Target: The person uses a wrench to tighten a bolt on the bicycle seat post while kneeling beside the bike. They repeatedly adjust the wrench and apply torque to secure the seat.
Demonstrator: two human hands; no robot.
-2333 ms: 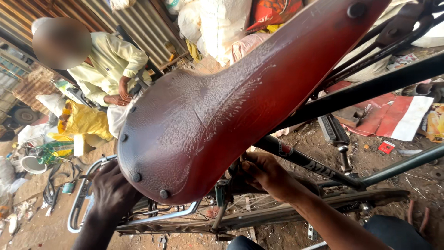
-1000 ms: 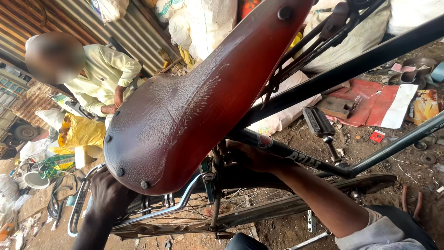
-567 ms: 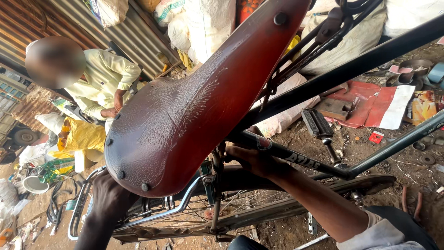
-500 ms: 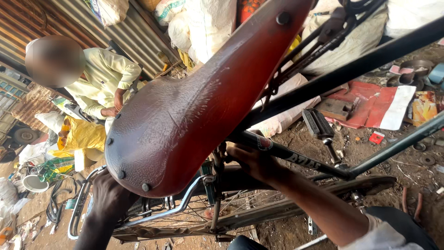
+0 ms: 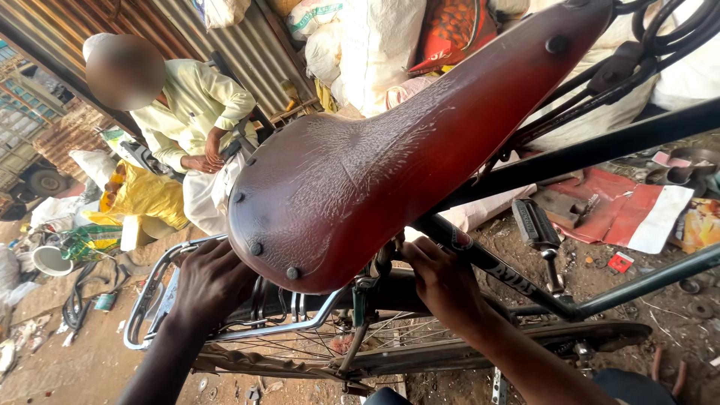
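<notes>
Far left: dirt ground strewn with scrap, a white bucket [image 5: 51,259] and a yellow bag [image 5: 146,196] beside a seated person [image 5: 196,124] in a pale yellow shirt, hands together in the lap, back to a corrugated metal wall [image 5: 225,41].

Left hand [image 5: 210,283]: reaches in under the wide rear end of the saddle, palm down over the chrome rear carrier rack [image 5: 161,300]. Fingers curl in beneath the saddle edge; fingertips hidden, so can't tell if it grips anything or how far it's closed.

Centre: brown leather bicycle saddle [image 5: 375,165], fills most of the view, wide riveted end low toward camera, nose running up and right. Surface cracked and worn, paler in the middle. It sits on the bike, above the rear wheel spokes [image 5: 315,345] and rack, between the two hands.

Right hand [image 5: 442,281]: just right of the saddle's underside, at the seat post area, touching the black frame tube [image 5: 495,266]. Fingers bent inward toward the clamp under the saddle; what they hold is hidden, can't tell the grip.

Right: black pedal [image 5: 534,225] just past the frame tube, red sheet [image 5: 622,214] on the ground beyond. White sacks [image 5: 375,45] stacked top centre behind the saddle.
</notes>
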